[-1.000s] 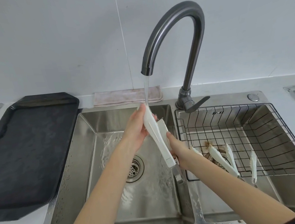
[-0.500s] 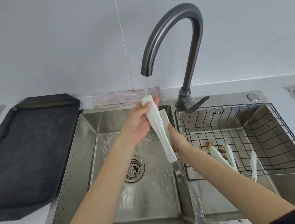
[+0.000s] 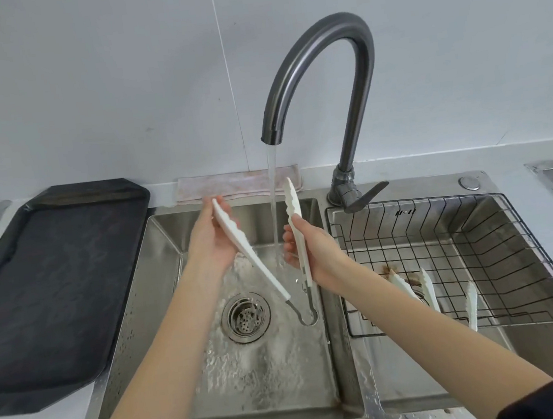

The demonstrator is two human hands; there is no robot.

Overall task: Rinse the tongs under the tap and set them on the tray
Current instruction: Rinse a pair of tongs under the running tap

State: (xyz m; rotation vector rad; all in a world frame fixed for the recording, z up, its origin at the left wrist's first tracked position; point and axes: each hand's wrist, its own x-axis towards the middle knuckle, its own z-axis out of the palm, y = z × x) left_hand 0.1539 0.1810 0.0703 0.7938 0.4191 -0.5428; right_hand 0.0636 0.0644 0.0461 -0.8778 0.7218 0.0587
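Note:
White tongs (image 3: pixel 255 260) with a metal hinge loop at the bottom are spread wide apart over the left sink basin. My left hand (image 3: pixel 211 242) holds the left arm of the tongs, my right hand (image 3: pixel 314 249) holds the right arm. Water runs from the dark grey tap (image 3: pixel 317 66) and falls between the two arms. The black tray (image 3: pixel 46 287) lies on the counter left of the sink, with nothing on it.
A wire basket (image 3: pixel 480 255) sits in the right basin with more white tongs (image 3: pixel 429 290) lying in it. A folded cloth (image 3: pixel 231 185) lies behind the sink by the wall. The left basin (image 3: pixel 146 286) has a drain strainer (image 3: pixel 246 318).
The tongs were held closed under the stream; now my hands have pulled the two arms apart, and the water falls between them.

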